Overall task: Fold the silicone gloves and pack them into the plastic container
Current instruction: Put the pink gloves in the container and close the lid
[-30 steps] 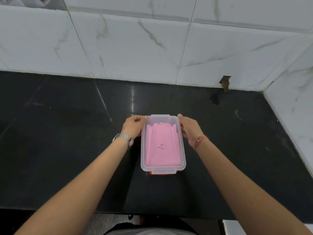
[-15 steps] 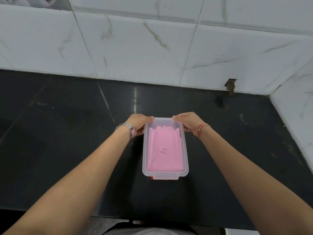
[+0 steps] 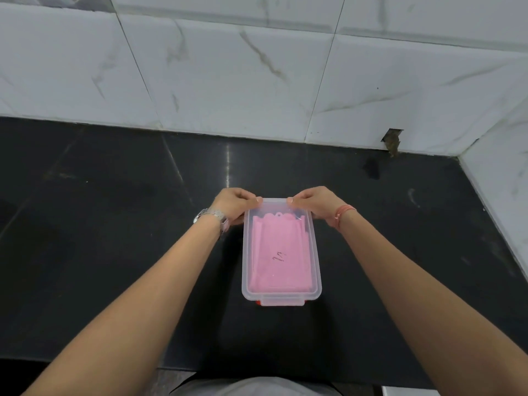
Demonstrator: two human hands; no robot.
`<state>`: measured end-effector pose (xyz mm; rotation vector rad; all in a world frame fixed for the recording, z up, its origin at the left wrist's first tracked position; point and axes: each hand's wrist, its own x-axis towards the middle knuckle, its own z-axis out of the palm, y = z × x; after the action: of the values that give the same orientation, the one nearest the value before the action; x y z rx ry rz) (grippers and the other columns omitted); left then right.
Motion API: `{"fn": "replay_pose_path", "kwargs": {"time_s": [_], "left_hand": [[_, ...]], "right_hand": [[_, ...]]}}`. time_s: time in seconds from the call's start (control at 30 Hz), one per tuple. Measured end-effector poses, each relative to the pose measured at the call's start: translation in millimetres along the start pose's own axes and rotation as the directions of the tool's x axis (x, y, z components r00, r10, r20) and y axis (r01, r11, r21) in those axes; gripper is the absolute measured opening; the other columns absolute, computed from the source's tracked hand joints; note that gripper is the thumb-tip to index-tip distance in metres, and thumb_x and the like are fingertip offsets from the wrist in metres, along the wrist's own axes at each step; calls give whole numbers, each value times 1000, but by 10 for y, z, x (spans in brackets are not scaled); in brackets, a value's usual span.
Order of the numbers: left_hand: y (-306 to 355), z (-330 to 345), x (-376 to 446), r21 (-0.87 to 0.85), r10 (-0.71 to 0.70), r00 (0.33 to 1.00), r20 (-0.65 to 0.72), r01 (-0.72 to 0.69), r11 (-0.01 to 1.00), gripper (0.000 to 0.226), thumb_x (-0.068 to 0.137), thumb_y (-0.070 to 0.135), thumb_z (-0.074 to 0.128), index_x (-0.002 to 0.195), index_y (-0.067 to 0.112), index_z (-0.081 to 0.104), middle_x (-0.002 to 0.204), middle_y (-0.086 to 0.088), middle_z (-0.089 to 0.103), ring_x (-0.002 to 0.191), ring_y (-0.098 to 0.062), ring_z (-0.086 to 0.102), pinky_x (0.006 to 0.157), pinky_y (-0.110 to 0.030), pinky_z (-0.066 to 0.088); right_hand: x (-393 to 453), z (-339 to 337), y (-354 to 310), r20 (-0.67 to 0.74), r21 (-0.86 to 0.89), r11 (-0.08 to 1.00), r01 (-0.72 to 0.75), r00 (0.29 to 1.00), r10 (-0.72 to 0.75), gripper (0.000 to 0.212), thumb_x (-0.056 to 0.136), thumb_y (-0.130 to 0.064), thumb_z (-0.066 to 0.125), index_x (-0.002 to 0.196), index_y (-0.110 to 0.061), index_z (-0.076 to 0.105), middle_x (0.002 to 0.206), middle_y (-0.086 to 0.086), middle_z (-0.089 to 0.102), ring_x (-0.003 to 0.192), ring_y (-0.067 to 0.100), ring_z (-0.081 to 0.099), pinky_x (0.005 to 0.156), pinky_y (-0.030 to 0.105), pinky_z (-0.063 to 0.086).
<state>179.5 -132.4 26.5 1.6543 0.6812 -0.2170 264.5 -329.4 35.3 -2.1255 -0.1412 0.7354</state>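
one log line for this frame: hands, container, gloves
left hand: grips far-left corner | right hand: grips far-right corner | plastic container: lid on, on black counter | pink gloves: folded inside

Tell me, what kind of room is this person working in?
Probably a home kitchen: a polished black stone countertop meets a white marble-look tiled wall, and both hands grip a clear plastic container on it.

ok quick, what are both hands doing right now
left hand: grips the far left corner of the plastic container, thumb on its lid.
right hand: grips the far right corner, thumb on the lid.
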Motion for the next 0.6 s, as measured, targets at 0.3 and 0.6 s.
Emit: {"fn": "replay_pose_path", "kwargs": {"time_s": [0.3, 0.6], "left_hand": [[-190, -32, -183, -127, -77, 997, 24, 79, 989, 22, 88, 28, 68, 78, 11, 59, 74, -5, 60, 59, -11, 57, 50, -21, 53], [-661, -101, -630, -229, -130, 965, 227, 182, 956, 23, 83, 32, 72, 92, 13, 63, 84, -1, 72, 67, -10, 67, 60, -24, 55]], "right_hand": [[-206, 72, 266, -4, 439, 895, -77, 996, 88, 25, 87, -22, 71, 106, -4, 70, 109, 11, 71, 90, 19, 68, 69, 25, 59], [-636, 58, 694, 224, 573, 785, -233, 967, 124, 30, 87, -22, 70, 112, -6, 68, 109, 9, 74, 101, 23, 72, 85, 36, 59]]}}
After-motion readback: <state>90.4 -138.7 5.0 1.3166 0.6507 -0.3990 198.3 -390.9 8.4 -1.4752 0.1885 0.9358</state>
